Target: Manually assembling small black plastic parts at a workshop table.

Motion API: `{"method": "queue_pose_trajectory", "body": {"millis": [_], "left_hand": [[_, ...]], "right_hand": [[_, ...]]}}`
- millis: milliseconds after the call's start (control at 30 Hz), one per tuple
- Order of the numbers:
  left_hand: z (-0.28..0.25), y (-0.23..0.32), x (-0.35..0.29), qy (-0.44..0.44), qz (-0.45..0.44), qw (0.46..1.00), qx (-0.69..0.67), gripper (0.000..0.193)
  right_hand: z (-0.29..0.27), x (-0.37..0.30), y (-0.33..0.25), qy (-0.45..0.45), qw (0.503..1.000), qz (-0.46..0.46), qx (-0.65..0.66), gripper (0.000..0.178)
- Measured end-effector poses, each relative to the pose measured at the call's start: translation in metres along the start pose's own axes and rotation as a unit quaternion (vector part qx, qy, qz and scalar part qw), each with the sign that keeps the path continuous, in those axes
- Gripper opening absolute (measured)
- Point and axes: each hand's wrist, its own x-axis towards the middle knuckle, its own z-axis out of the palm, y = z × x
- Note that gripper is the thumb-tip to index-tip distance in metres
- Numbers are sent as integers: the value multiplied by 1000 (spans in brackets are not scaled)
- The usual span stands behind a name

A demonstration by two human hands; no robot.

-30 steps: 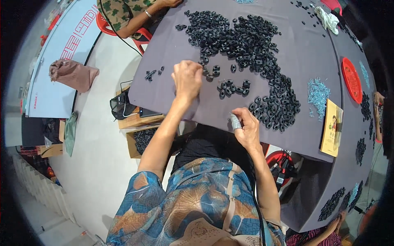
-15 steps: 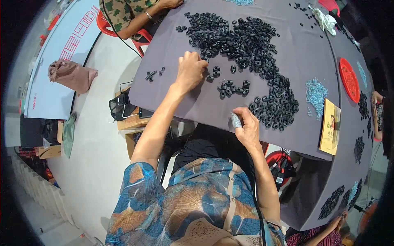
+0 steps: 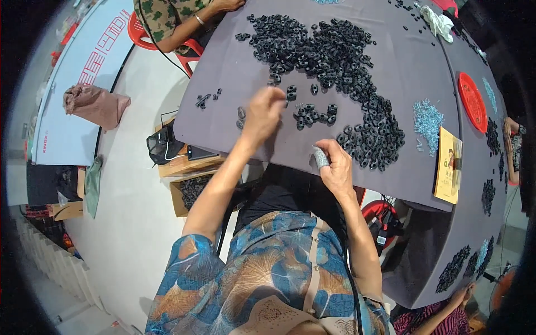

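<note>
My left hand (image 3: pixel 263 114) hovers low over the grey cloth table, its fingers smeared by motion, so their hold is hidden. Beside its wrist lie small black plastic pieces (image 3: pixel 241 118), and another black pair (image 3: pixel 291 92) sits just right of its fingertips. My right hand (image 3: pixel 337 166) is near the table's front edge, thumb and fingers curled together; a grey wrapping (image 3: pixel 320 157) covers one digit. Whatever it pinches is too small to name. Between and beyond my hands is a loose cluster of black pieces (image 3: pixel 314 116).
A large heap of black pieces (image 3: pixel 335 58) spreads across the table. To the right are a pale blue pile of small bits (image 3: pixel 428 125), a yellow booklet (image 3: pixel 448 167) and a red tray (image 3: pixel 473 103). Another person's arm (image 3: pixel 196 25) rests at the far left edge.
My left hand has come slightly nearer to me and blurred; black pieces now show left of it. My right hand stays nearly in place.
</note>
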Motion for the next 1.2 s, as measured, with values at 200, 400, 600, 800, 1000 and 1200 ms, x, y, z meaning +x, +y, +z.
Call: {"method": "queue_pose_trajectory", "body": {"millis": [200, 400, 600, 800, 1000, 1200], "left_hand": [[31, 19, -50, -82, -142, 952, -260, 15], [40, 15, -61, -84, -160, 931, -318, 17], [42, 17, -67, -81, -158, 933, -314, 18], [41, 19, -67, -94, -166, 936, -295, 16], [40, 18, -57, -45, 69, 995, 51, 18], [36, 26, -49, -76, 99, 988, 86, 17]], "right_hand": [[3, -3, 14, 7, 996, 50, 79, 24], [3, -1, 8, 26, 991, 64, 118, 19], [5, -2, 12, 44, 980, 99, 165, 15], [4, -2, 11, 29, 980, 109, 164, 24], [5, -2, 12, 41, 985, 78, 147, 12], [6, -2, 14, 46, 991, 48, 120, 12]]}}
